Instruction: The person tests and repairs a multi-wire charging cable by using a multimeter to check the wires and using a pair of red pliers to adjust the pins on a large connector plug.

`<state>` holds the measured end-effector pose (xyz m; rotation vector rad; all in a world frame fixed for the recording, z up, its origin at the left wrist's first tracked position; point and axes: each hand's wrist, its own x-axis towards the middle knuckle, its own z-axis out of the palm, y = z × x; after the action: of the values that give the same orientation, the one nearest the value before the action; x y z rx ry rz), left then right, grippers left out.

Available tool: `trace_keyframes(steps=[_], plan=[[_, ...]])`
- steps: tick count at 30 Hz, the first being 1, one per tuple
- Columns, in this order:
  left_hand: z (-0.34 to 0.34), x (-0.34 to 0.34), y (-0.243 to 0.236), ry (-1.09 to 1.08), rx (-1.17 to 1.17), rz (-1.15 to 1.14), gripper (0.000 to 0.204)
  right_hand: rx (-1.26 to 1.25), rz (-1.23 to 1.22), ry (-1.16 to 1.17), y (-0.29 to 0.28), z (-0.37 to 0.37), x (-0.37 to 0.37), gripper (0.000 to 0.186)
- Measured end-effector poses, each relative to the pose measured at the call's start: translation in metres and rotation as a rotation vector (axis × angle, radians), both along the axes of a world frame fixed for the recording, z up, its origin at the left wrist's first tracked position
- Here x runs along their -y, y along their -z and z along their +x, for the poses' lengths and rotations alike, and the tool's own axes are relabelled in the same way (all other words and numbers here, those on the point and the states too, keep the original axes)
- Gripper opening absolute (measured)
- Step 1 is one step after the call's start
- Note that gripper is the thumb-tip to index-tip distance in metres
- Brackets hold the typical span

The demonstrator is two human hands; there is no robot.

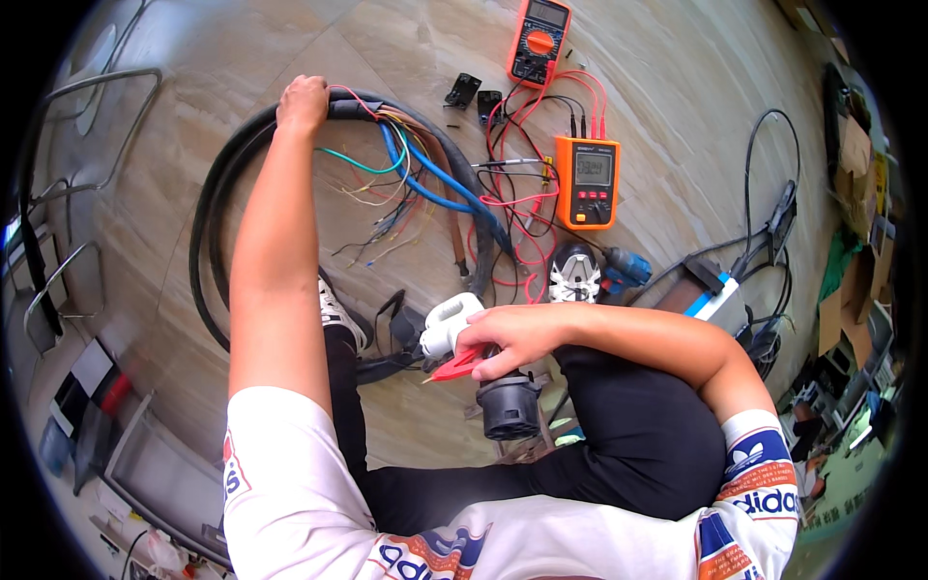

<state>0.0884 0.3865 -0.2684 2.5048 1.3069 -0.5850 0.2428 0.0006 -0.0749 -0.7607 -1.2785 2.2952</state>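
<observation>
My left hand [304, 101] is closed around the thick black cable [217, 184], which loops over the floor at the far left. From the cable's cut end fan out blue wires [449, 179], brown ones and several thin coloured wires [387, 217]. In front of me, my right hand [517, 340] grips a red test probe [454, 367] with its metal tip pointing left. Beneath that hand is a white plug handle [448, 326] with a round black connector head [509, 406]. The fingers partly hide the handle, so whether they also hold it is unclear.
An orange clamp-style meter [587, 182] and an orange-red multimeter [538, 43] lie beyond my right hand, with tangled red leads [522, 217]. Small black clips [462, 91], a blue power tool [626, 269] and my shoes [575, 274] are around. Metal chair legs [101, 184] stand left.
</observation>
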Motion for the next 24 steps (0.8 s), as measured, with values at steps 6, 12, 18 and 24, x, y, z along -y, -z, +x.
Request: trace_keyframes(steps=[6, 12, 18, 24], plan=[[0.012, 0.024, -0.010, 0.069, 0.077, 0.182, 0.022, 0.015, -0.015, -0.018, 0.002, 0.003, 0.000, 0.039], [-0.009, 0.016, -0.009, -0.101, 0.055, 0.189, 0.019, 0.026, -0.036, -0.072, -0.002, 0.004, -0.005, 0.038], [-0.032, 0.012, -0.005, -0.213, 0.070, 0.235, 0.020, 0.032, -0.005, -0.079, -0.001, 0.002, -0.004, 0.040], [-0.036, 0.015, -0.003, -0.241, 0.149, 0.239, 0.021, 0.028, -0.015, -0.083, -0.002, 0.001, -0.005, 0.041]])
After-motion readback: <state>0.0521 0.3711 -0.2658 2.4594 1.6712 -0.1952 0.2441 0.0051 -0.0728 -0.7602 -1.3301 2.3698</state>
